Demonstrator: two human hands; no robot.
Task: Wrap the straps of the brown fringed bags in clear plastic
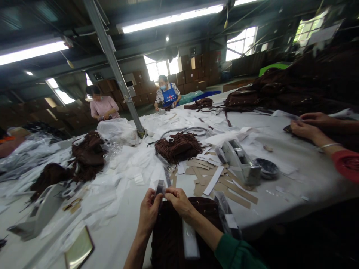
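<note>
My left hand [150,209] pinches one side of a small dark strip with clear plastic [160,188]. Close beside it, my right hand [179,201] has its fingertips closed on the strip's other side. Below both hands lies a dark brown bag [165,239] at the table's near edge, partly hidden by my right forearm. A clear plastic sleeve with a white strip [191,244] rests on the bag. Another clear sleeve [224,209] hangs along the bag's right side. A brown fringed bag [179,147] sits farther up the table.
Cardboard strips [213,179] lie beside a tape dispenser [238,162]. Another dispenser [39,213] and a phone [80,248] are at left. A metal post [114,69] rises from the table. A co-worker's hands [311,125] are at right; two people work across the table.
</note>
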